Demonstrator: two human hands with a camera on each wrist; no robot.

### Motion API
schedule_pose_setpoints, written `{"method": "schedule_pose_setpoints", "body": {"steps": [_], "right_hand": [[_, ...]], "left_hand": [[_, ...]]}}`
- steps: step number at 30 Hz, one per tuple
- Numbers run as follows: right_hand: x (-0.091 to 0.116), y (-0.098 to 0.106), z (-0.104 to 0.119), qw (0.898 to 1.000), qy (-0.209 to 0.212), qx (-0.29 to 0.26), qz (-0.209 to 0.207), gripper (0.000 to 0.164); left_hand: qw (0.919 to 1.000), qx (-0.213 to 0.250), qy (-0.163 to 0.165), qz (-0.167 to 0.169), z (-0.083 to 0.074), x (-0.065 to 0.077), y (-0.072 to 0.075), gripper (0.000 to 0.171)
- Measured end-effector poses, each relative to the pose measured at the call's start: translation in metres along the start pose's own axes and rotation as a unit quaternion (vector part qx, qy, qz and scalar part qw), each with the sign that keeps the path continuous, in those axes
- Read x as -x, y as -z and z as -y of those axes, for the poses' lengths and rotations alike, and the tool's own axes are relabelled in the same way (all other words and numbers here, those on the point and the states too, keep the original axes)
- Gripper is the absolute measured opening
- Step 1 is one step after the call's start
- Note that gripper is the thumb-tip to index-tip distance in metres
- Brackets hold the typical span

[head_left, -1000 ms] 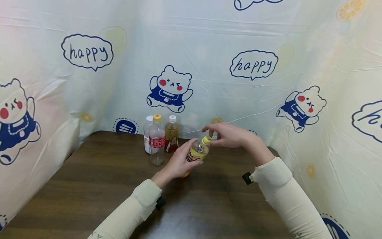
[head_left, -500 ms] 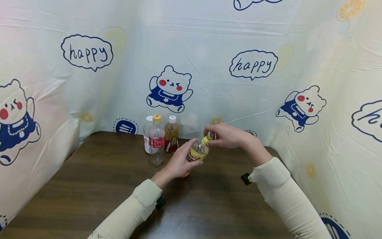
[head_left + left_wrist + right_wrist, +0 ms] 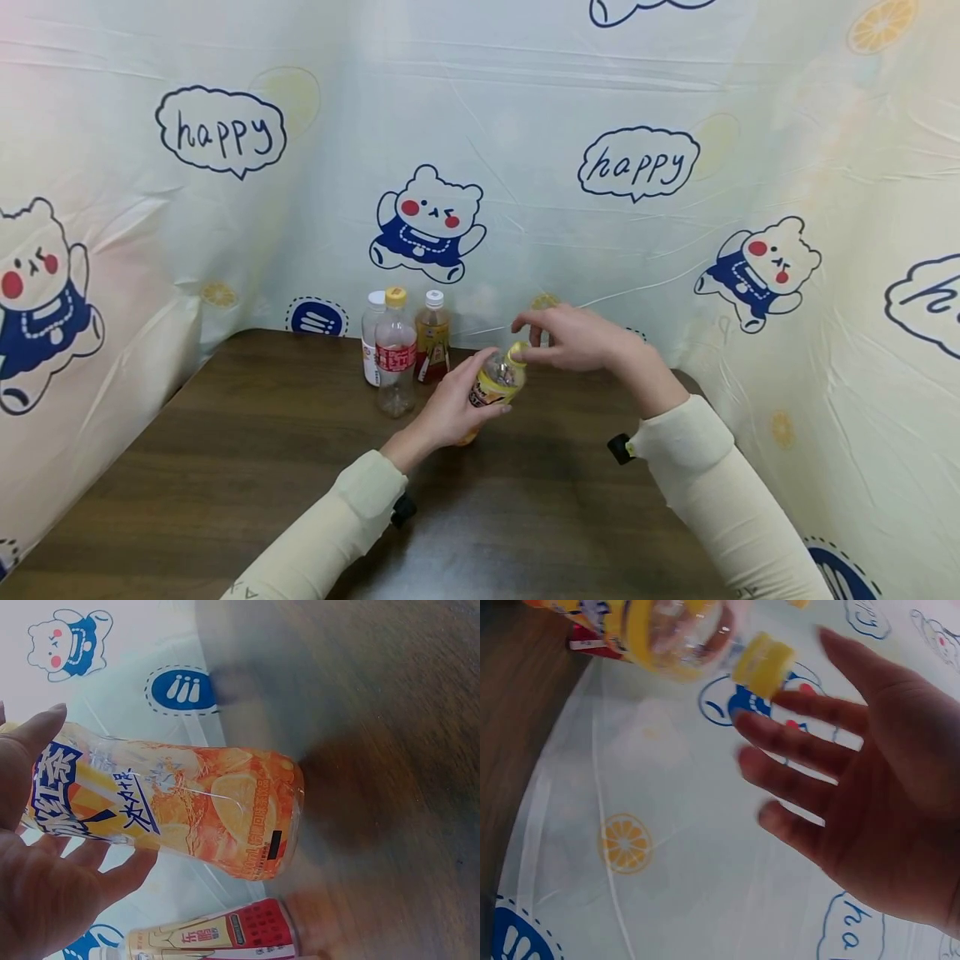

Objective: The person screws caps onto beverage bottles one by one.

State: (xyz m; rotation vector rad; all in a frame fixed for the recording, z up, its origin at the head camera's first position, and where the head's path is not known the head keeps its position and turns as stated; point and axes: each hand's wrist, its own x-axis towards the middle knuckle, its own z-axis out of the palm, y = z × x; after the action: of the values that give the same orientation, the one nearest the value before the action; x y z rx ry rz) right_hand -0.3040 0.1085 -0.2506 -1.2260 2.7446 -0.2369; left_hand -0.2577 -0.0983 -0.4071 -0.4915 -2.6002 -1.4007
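Observation:
A tilted iced tea bottle [image 3: 497,382] with a yellow cap [image 3: 765,664] is held by my left hand [image 3: 448,404]; thumb and fingers wrap its upper half. The left wrist view shows the bottle's orange label [image 3: 225,810] with fruit slices, its base close over the table. My right hand [image 3: 573,337] is beside the cap. In the right wrist view its fingers are spread and loosely bent, the index fingertip right at the cap's edge and the thumb well apart from it.
Left of the held bottle stand a clear bottle [image 3: 395,358] with red label and yellow cap, a white-capped bottle [image 3: 370,342] behind it, and an amber drink bottle [image 3: 432,337]. They are near the back of the brown table [image 3: 247,467], before a printed curtain [image 3: 517,75].
My right hand's fingers closed in around the cap half a second ago and are now spread from it again. The left hand and the bottle stay nearly in place.

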Motion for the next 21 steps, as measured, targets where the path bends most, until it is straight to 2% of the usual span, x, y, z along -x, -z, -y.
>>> {"method": "schedule_pose_setpoints", "body": {"steps": [3, 6, 11, 13, 18, 21], "right_hand": [[0.002, 0.002, 0.0, 0.999, 0.022, -0.031, 0.034, 0.049], [0.002, 0.001, 0.0, 0.997, 0.032, -0.046, 0.048, 0.045], [-0.003, -0.003, -0.001, 0.999, 0.038, -0.025, 0.021, 0.024], [-0.005, -0.006, -0.001, 1.0, 0.03, -0.006, 0.003, 0.021], [-0.009, -0.011, 0.0, 0.998, -0.029, 0.045, -0.026, 0.05], [-0.008, -0.012, 0.0, 0.996, -0.054, 0.058, -0.031, 0.057]], "left_hand": [[1.0, -0.001, 0.003, 0.002, 0.0, 0.0, 0.0, 0.079], [1.0, -0.004, 0.002, 0.005, 0.0, -0.001, -0.001, 0.079], [0.9999, -0.008, -0.006, 0.008, 0.0, -0.001, -0.002, 0.079], [0.9999, -0.008, -0.006, 0.008, -0.001, 0.0, -0.001, 0.08], [0.9999, -0.007, -0.01, 0.006, -0.001, 0.0, -0.001, 0.08], [1.0, -0.008, -0.006, 0.002, 0.0, 0.0, -0.001, 0.081]]}}
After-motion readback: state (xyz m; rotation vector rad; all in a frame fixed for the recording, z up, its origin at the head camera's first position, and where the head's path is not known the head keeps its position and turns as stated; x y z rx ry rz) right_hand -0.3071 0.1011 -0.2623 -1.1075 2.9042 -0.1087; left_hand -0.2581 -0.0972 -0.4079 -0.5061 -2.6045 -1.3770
